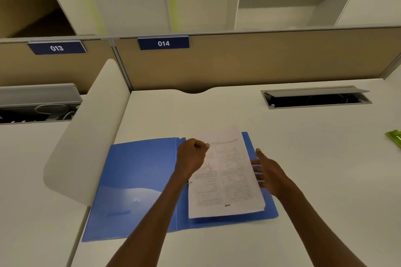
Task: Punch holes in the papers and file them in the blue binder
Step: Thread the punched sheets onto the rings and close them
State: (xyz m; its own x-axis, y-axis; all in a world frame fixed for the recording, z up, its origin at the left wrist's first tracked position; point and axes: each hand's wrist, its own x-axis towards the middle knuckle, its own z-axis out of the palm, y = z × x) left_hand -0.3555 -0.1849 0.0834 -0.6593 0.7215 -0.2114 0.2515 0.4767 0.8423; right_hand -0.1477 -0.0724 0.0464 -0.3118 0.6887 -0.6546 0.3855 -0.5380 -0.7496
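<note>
Open blue binder (pixel 138 180) on surface (pixel 314 169), papers (pixel 227 180) inside, R half. L hand (pixel 192 156) fingers pinch top sheet; R hand (pixel 268 171) fingers straight at stack edge.

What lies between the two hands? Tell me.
In the head view, the stack of papers lies between the left hand and right hand, resting on the open blue binder.

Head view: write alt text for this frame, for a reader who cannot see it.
A blue binder lies open on a white desk with a stack of printed papers on its right half. The left hand pinches the stack's upper left edge; the right hand rests open-fingered at its right edge. A green object shows at the far right.
</note>
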